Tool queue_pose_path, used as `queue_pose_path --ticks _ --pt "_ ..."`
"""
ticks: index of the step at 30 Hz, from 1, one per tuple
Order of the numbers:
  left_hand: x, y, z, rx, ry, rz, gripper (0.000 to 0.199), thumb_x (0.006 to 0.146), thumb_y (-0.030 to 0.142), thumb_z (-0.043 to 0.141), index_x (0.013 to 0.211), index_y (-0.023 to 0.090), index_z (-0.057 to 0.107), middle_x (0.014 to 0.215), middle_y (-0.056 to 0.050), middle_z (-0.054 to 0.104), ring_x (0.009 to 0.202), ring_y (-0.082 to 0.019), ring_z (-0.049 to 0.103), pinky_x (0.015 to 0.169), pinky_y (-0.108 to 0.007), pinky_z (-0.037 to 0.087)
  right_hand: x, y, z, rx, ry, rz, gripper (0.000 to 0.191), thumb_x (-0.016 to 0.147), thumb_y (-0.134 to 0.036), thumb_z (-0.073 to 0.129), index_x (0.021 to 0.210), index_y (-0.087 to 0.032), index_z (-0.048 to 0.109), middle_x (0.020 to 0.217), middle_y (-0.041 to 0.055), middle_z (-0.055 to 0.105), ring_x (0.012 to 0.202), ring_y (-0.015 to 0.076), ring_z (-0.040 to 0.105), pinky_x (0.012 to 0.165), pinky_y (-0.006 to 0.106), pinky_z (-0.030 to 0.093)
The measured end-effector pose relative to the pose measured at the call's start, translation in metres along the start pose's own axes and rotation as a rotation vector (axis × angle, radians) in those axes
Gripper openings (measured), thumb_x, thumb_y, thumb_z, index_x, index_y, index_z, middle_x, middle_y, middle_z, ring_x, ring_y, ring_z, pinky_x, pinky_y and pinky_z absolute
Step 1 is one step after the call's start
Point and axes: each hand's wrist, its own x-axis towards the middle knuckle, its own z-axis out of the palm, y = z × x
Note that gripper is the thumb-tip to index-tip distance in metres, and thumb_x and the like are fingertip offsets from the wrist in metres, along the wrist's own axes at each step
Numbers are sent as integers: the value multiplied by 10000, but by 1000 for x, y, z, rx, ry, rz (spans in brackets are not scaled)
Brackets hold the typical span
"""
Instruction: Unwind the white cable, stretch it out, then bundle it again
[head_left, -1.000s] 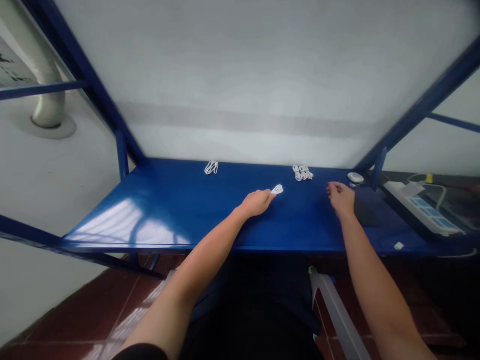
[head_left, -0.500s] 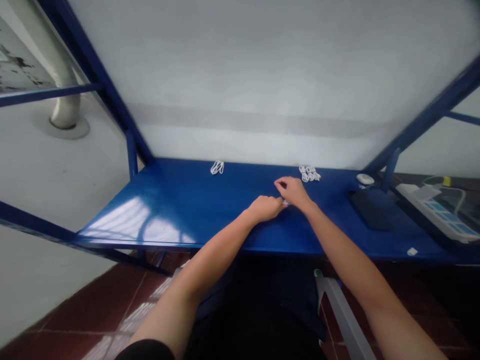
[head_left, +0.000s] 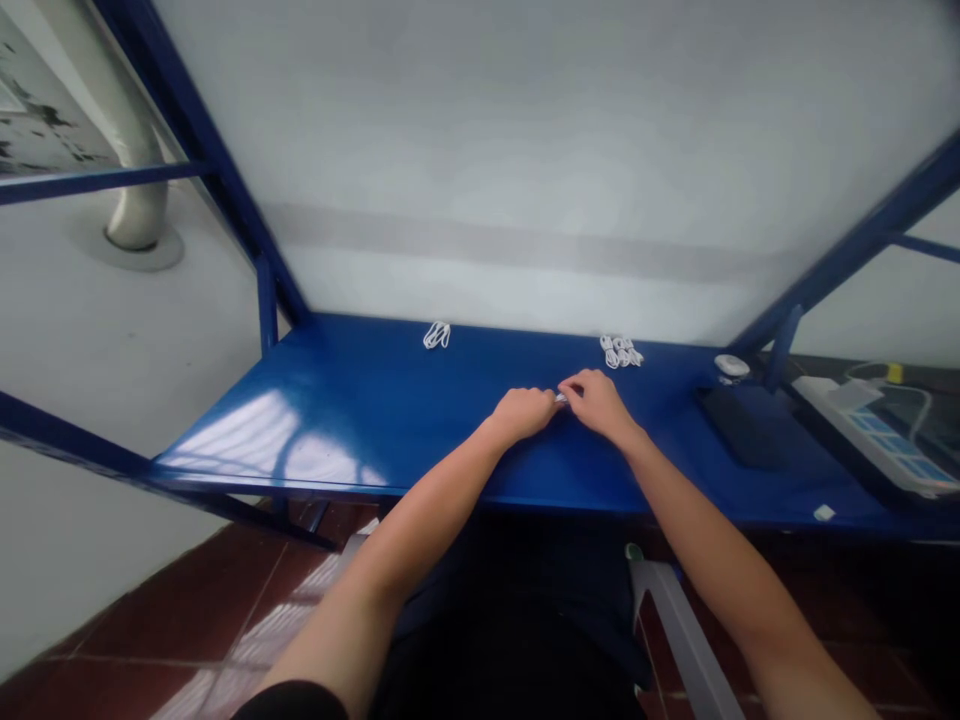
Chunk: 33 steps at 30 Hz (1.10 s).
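My left hand (head_left: 521, 413) and my right hand (head_left: 596, 405) meet near the middle of a blue metal table (head_left: 337, 400). Between their fingertips is a small white cable bundle (head_left: 561, 397), mostly hidden by my fingers. Both hands appear to pinch it. Beyond them, a looped white cable (head_left: 436, 336) lies toward the back edge. Several more white cable coils (head_left: 621, 351) sit in a cluster behind my right hand.
A small round white object (head_left: 731, 365) and a dark flat pad (head_left: 742, 425) lie at the table's right. Further right is a white power strip (head_left: 862, 430). Blue steel posts frame the table, with a pale wall behind and a red tile floor below.
My right hand has moved left from the table's right side to the small white bundle, joining my left hand. Both hands now close around it, and the view has shifted slightly.
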Motion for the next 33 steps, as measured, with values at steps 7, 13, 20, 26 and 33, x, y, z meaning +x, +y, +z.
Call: queue_pose_path --ticks 7,13,20,26,33 --pt "0 0 0 0 -3 -20 440 1007 410 280 1095 124 602 959 -162 707 901 -296 699 765 -396 524 -12 -3 -2 15 12 28 255 877 -221 515 906 -183 766 857 93 707 807 216 617 781 314 443" --pt "1 -2 0 -37 -3 -78 430 1009 398 280 1103 115 590 967 -176 700 933 -290 693 786 -383 515 -18 -4 -2 230 70 118 229 810 -263 564 906 -202 762 734 45 708 644 173 620 668 283 479" --pt "2 2 4 -33 -20 3 440 1005 437 287 1123 122 570 985 -179 699 924 -296 697 794 -405 512 -4 -3 -5 281 7 211 175 756 -229 591 786 -186 757 738 57 743 702 193 678 664 261 491" --pt "1 8 -2 -59 -6 -25 438 1001 460 280 1189 111 464 965 -174 703 889 -312 704 745 -401 519 14 -10 -25 202 -183 224 196 755 -209 573 709 -162 758 710 69 735 681 190 661 586 241 430" --pt "-3 14 -7 -140 2 -85 431 996 466 310 1265 131 336 974 -156 695 919 -293 694 768 -368 502 23 -17 -47 193 -365 161 245 745 -244 531 575 -156 685 473 1 590 455 114 499 449 228 317"
